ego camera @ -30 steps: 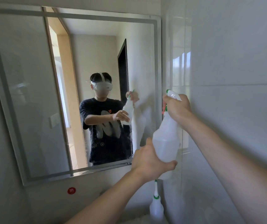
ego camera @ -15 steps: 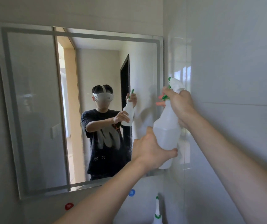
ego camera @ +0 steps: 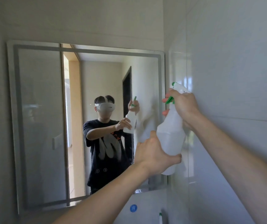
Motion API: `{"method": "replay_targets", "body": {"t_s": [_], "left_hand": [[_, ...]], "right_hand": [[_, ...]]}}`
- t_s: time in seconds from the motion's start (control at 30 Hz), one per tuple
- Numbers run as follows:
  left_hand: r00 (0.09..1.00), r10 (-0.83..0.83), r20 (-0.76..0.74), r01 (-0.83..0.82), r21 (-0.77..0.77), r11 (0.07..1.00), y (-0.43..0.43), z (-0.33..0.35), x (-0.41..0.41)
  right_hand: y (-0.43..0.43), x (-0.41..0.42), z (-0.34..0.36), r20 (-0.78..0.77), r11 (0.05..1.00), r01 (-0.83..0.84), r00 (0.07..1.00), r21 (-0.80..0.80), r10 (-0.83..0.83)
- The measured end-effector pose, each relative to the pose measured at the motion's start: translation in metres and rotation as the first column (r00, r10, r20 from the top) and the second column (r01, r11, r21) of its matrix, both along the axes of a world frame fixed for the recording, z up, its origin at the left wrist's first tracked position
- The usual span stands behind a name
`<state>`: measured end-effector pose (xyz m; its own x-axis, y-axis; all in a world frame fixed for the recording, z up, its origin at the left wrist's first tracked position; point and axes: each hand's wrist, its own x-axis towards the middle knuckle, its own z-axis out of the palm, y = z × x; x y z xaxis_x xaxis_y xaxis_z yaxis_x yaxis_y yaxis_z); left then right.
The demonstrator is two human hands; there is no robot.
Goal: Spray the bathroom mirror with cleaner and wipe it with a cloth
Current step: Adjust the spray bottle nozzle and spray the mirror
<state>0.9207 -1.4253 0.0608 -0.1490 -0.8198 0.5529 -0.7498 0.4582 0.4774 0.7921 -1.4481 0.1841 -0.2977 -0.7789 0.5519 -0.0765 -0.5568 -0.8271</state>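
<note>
Logged spray bottle [ego camera: 169, 135] at right centre of frame: white translucent body, tilted, nozzle [ego camera: 175, 85] aimed up and left toward the right edge of the mirror [ego camera: 39, 110]. Found right hand [ego camera: 183, 105] wrapped round the bottle's neck from behind, fingers [ego camera: 164, 100] curled over the green trigger [ego camera: 170, 99]; cannot tell whether trigger is squeezed in. Found left hand [ego camera: 152, 156] gripping the lower body of the bottle from the left, thumb [ego camera: 174, 157] clamped across the near side, remaining fingers hidden behind the plastic. Recorded bare forearms entering from bottom centre and lower right of frame. Noted mirror filling left and centre of frame, mounted on a pale wall, with a pale band running just inside its edge. Seen in the glass: reflection of a person in a dark printed T-shirt and white headset, holding the same bottle in both hands, plus a dark doorway and a wood-coloured door frame. Noted glossy tiled wall [ego camera: 234, 78] across the right of frame, bottle near it. Marked below the mirror, lower centre: round blue sticker [ego camera: 133, 208]; just right of it, at bottom edge, white-and-green tip of a second bottle [ego camera: 160, 218].
</note>
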Motion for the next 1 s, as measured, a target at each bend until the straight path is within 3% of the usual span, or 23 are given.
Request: {"method": "replay_targets", "body": {"t_s": [0.1,0.53,0.73,1.0], "left_hand": [[0.999,0.008,0.049,-0.005,-0.063,0.998,-0.001,0.014,0.002],[0.998,0.027,0.054,-0.016,-0.187,0.982,-0.002,0.055,0.014],[0.998,0.041,0.043,-0.032,-0.183,0.983,-0.005,0.071,0.016],[1.000,0.001,-0.027,-0.005,-0.153,0.988,-0.010,0.086,0.010]], "right_hand": [[0.001,-0.005,0.018,0.064,0.997,-0.076,0.995,-0.008,0.077],[-0.003,0.006,0.064,0.123,0.996,0.019,0.992,-0.088,-0.008],[-0.003,0.005,0.082,-0.006,0.984,0.083,0.996,-0.156,-0.085],[-0.005,0.004,0.101,0.021,0.972,0.102,0.995,-0.210,-0.099]]}}
